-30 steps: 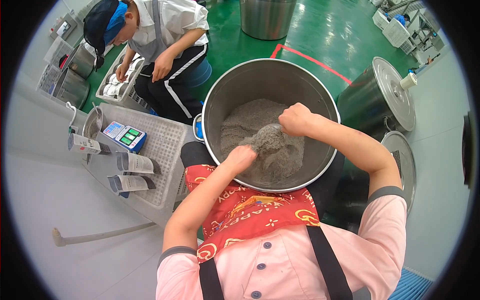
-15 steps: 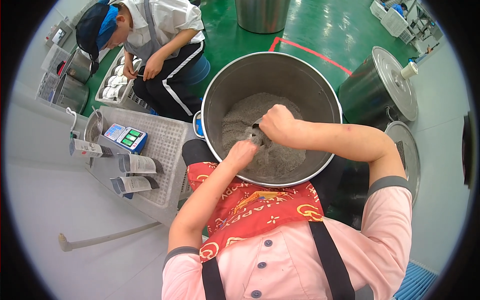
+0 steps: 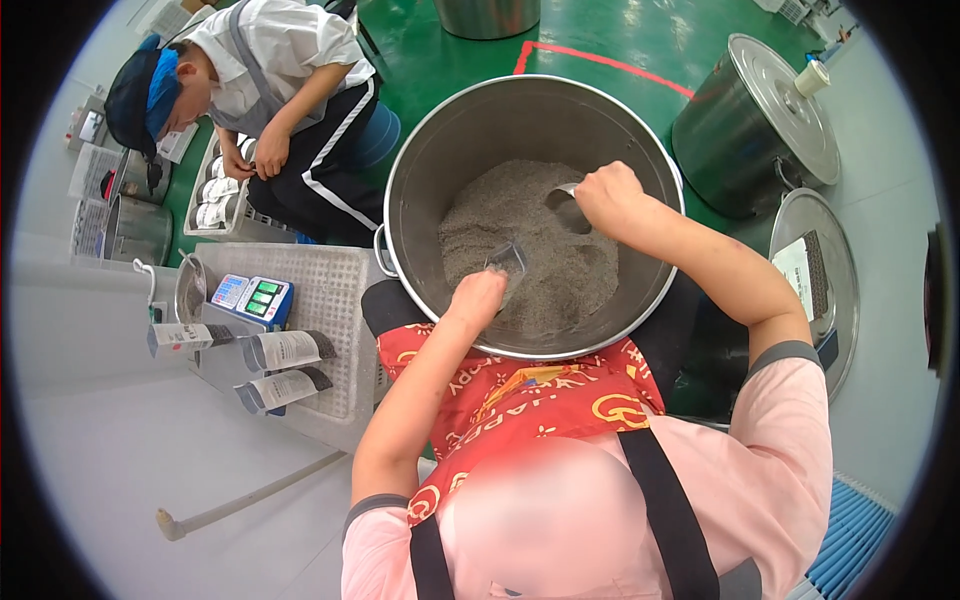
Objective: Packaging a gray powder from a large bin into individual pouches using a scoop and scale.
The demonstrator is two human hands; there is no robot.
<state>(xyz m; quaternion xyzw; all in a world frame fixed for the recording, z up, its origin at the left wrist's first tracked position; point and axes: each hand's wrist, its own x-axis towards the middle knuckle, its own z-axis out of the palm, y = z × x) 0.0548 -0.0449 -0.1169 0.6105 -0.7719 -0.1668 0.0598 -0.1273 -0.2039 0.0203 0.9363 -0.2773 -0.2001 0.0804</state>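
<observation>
Between my knees stands a large round metal pot (image 3: pixel 418 180), its bottom covered with grey-brown granular powder (image 3: pixel 560 285). My left hand (image 3: pixel 479 297) is closed on a small pouch (image 3: pixel 510 260), partly see-through, its top facing up over the powder. How full the pouch is I cannot tell. To its right, my right hand (image 3: pixel 613 196) grips a metal scoop (image 3: pixel 569 211), which hangs tilted just over the powder, apart from the pouch. My fingers hide the scoop's handle.
On the left, a blue digital scale (image 3: pixel 262 298) and upright printed pouches (image 3: pixel 290 350) share a grey perforated crate (image 3: pixel 345 300). Another person (image 3: pixel 285 90) sits beside a basket of pouches (image 3: pixel 215 190). A lidded metal drum (image 3: pixel 735 140) stands at right.
My right hand has drawn the scoop away to the right from the pouch. My left hand still holds the pouch, now seen more clearly. The whole view has shifted slightly.
</observation>
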